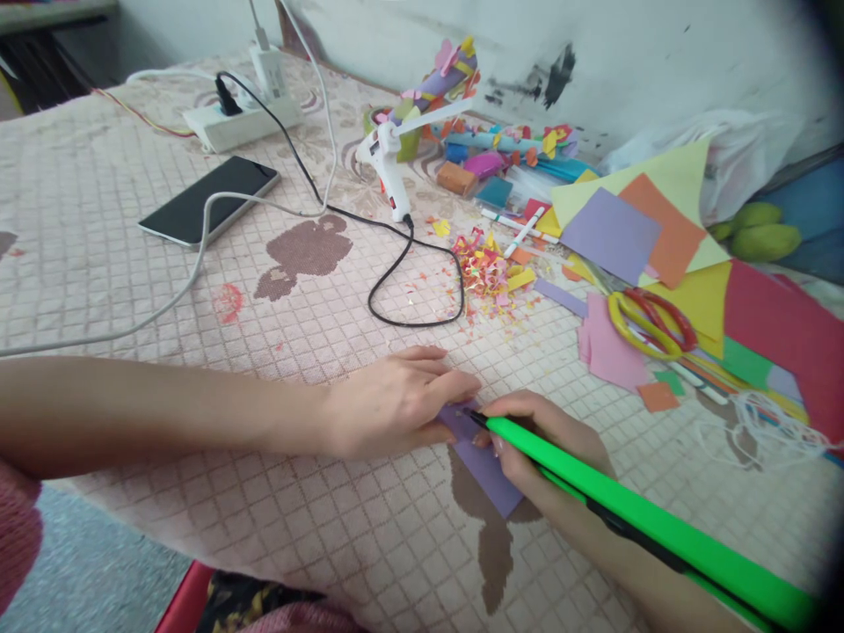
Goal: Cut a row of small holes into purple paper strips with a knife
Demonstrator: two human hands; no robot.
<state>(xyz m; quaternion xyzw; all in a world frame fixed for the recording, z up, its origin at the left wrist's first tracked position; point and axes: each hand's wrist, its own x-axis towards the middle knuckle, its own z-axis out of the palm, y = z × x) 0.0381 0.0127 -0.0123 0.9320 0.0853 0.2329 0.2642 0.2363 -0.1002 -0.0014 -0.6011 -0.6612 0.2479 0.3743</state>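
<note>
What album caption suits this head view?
Left grip steadies purple rectangular paper; right grip holds long green black-tipped tool.

We lose the upper end of the flat purple paper strip (491, 475) beneath the left bare hand (399, 400). We cannot tell whether the long bright-green tool's (633, 510) black tip touches it. The left picture edge cuts the thin whitish cable (66, 345); the right, the large red paper sheet (778, 343).
</note>
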